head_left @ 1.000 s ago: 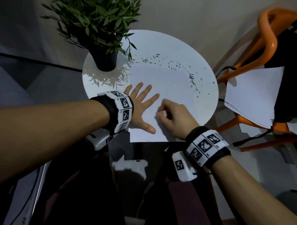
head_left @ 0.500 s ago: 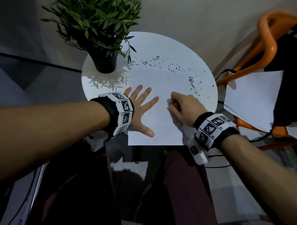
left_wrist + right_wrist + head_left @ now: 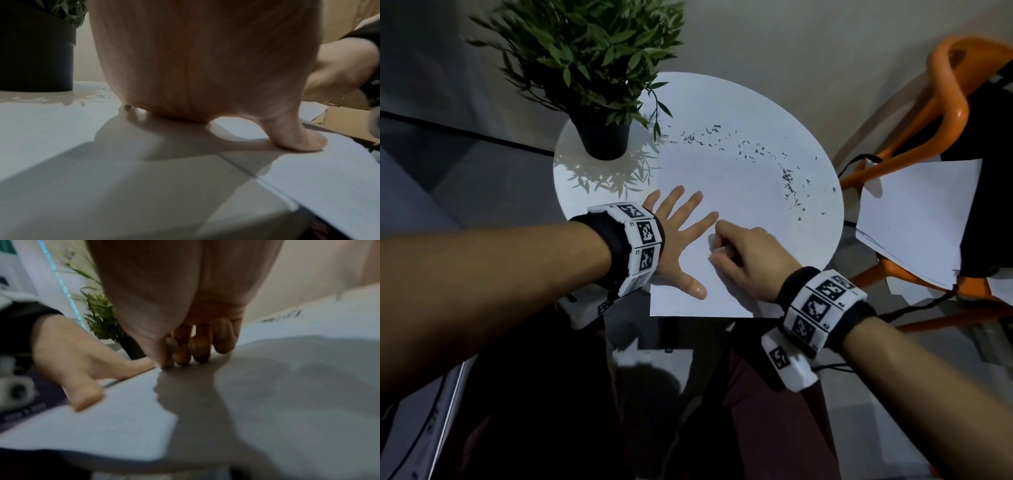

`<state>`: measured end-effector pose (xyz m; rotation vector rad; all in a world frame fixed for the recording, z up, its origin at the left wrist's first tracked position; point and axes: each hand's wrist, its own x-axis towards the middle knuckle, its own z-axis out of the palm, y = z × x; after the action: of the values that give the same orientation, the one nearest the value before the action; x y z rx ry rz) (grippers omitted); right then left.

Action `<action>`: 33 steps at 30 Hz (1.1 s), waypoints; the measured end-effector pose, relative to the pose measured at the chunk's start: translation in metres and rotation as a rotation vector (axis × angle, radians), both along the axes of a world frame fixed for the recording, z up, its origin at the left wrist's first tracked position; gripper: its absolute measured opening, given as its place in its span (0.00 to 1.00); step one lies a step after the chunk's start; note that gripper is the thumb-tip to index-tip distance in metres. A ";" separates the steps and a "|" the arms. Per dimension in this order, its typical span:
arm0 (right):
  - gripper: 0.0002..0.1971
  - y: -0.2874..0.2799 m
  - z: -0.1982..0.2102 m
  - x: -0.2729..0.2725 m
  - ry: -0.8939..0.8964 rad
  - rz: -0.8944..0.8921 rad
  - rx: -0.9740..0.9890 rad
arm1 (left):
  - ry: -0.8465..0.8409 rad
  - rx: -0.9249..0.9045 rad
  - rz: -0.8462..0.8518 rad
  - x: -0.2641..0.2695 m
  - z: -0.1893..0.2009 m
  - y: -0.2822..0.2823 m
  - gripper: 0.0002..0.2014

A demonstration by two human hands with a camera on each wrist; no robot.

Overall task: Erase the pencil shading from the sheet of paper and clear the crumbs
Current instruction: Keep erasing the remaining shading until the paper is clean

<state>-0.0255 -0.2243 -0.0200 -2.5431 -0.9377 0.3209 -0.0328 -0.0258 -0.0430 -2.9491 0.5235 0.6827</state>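
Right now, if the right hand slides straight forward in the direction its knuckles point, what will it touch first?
Probably the left hand: the right hand points up-left, and its knuckles almost meet the left index fingertip on the paper. The gap is unclear.

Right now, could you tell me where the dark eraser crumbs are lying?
In the head view, the dark eraser crumbs arc across the round white table's far right side, beyond the white paper sheet.

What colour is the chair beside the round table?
Orange; the chair shows best in the head view.

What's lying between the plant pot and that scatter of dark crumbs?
Nothing: in the head view, only bare white table separates the plant pot from the crumbs.
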 end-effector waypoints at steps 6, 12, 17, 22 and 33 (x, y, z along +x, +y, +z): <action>0.06 -0.018 0.005 0.027 -0.142 -0.218 -0.154 | 0.006 -0.020 0.014 0.001 -0.001 -0.001 0.65; 0.05 0.004 -0.002 -0.009 0.021 -0.038 0.003 | -0.021 -0.020 0.011 -0.001 -0.002 -0.002 0.64; 0.06 -0.014 0.004 0.008 -0.079 -0.154 -0.072 | 0.002 -0.016 0.012 -0.001 0.000 -0.001 0.64; 0.06 -0.003 -0.007 -0.020 -0.002 -0.055 -0.007 | -0.002 -0.015 0.014 -0.001 0.000 -0.003 0.64; 0.07 0.000 0.003 -0.001 0.966 -0.478 0.646 | -0.020 -0.054 0.017 0.000 -0.005 -0.001 0.65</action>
<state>-0.0266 -0.2244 -0.0172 -1.6090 -0.0241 0.8229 -0.0330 -0.0264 -0.0483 -3.0108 0.5241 0.6497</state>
